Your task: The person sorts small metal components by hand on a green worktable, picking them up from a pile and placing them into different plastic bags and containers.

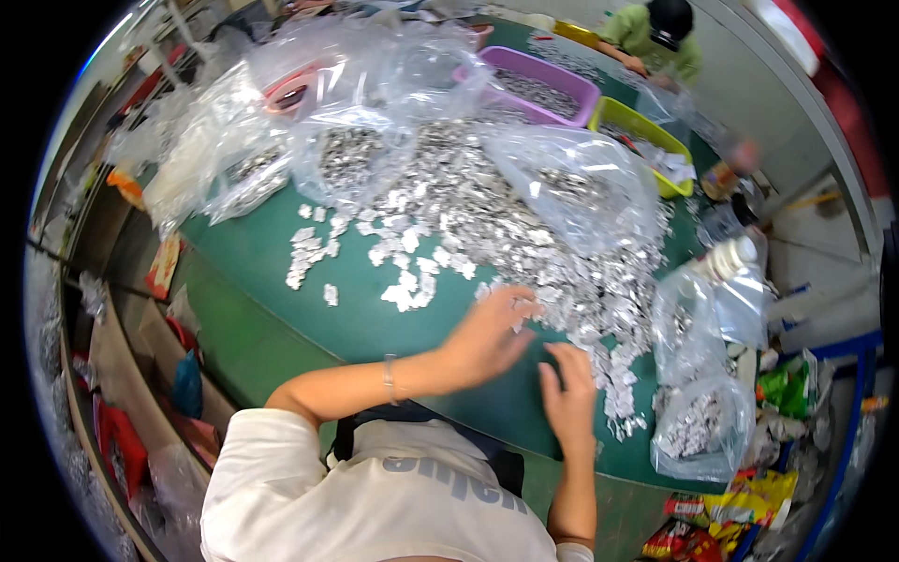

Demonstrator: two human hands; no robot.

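A broad pile of small flat silvery metal pieces spreads over the green table. My left hand reaches across to the pile's near edge, its fingers bent and smeared by motion. A small silvery bit shows at its fingertips; whether it is held cannot be made out. Just right of it, my right hand hovers near the table with thumb and forefinger apart and nothing visible between them. Loose pieces lie scattered left of the pile.
Clear plastic bags with metal pieces lie on the pile. Behind them stand a purple basin and a yellow-green basin. A white bottle and another bag line the right side. A person works at the far end.
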